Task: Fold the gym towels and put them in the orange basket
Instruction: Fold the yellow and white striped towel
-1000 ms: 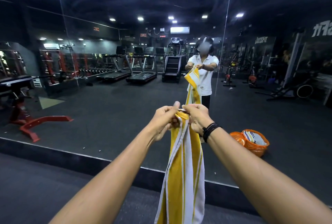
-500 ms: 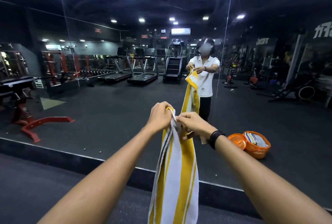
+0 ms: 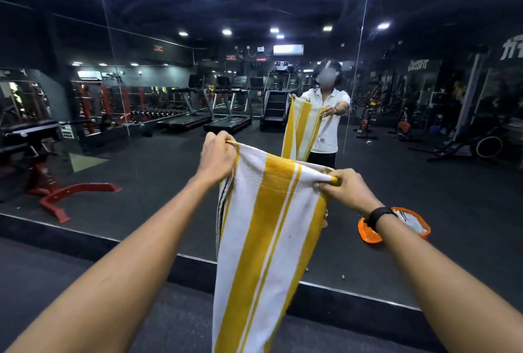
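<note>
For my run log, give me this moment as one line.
step: towel held up | left hand: grips top corner | right hand: grips other corner | yellow striped towel: hangs | orange basket: mirrored

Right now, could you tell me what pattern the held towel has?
White with yellow stripes, seen best in the head view: towel.

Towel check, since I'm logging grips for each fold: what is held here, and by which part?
The striped towel: left hand and right hand each grip one top corner.
</note>
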